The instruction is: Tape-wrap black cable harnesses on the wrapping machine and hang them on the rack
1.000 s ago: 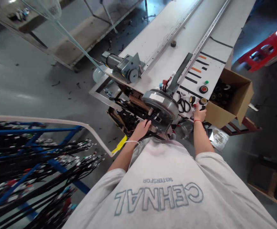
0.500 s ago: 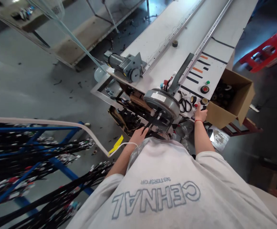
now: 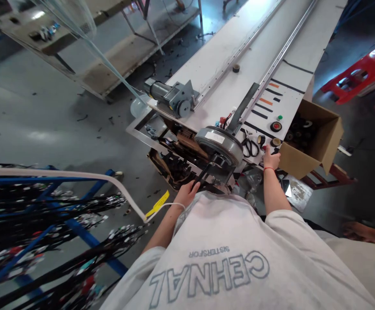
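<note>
My left hand (image 3: 187, 193) is closed around a black cable bundle (image 3: 203, 173) that runs up to the round grey machine head (image 3: 221, 144). On the right, my right hand (image 3: 271, 159) rests at the table's near edge, by a small red button and two tape rolls, one of them a tan-topped roll (image 3: 275, 142). Its fingers are partly bent, and whether they hold anything is too small to tell. Black-handled scissors (image 3: 251, 147) lie between the machine head and my right hand.
An open cardboard box (image 3: 329, 137) with dark rolls stands right of the white table (image 3: 213, 56). A motor (image 3: 161, 92) sits at its left corner. Blue racks (image 3: 84, 232) with black cables stand at left. Another person's arm (image 3: 365, 232) shows at lower right.
The camera view has shifted slightly. Another person's arm and pale clothing now show more at the lower right. Both my hands stay in nearly the same places.
</note>
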A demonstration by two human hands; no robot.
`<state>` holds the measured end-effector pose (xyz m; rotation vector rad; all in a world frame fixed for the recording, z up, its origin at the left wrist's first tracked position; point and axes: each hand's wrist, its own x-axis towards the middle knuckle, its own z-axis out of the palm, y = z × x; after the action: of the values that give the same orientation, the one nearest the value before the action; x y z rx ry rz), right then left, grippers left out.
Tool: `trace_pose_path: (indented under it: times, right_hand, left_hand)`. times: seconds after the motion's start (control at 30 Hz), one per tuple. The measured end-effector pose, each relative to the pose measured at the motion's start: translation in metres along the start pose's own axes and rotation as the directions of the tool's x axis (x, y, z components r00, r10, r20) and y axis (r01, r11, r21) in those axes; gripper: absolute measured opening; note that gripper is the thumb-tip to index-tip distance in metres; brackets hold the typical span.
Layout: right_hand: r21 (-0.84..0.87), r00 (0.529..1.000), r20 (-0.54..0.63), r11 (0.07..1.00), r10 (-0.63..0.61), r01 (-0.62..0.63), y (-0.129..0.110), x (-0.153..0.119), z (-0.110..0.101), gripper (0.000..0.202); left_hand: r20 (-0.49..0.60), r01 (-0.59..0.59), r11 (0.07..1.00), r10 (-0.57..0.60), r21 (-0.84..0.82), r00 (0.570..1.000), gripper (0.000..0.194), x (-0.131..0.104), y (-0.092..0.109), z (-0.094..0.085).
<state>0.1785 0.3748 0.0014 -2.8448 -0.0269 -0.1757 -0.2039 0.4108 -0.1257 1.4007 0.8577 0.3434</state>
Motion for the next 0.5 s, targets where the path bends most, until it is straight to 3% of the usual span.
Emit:
trace_pose_path:
  times: [0.17,0.3,0.5]
  right_hand:
    - [-0.011,1.0,0.007,1.0,0.0,0.0,-0.001,-0.001,-0.001,0.075]
    - [0.002,1.0,-0.003,1.0,-0.018,0.018,0.0,0.003,0.0,0.073]
    - [0.035,0.999,0.007,0.999,-0.034,0.033,0.002,0.004,0.0,0.07]
  left_hand:
    - [0.06,0.076,0.991,-0.07,-0.109,0.996,0.048,-0.027,-0.028,-0.003]
    - [0.008,0.124,0.98,-0.124,-0.158,0.992,0.046,-0.053,-0.052,-0.002]
    - [-0.151,0.124,0.972,-0.155,-0.199,0.976,0.041,-0.038,-0.053,0.006]
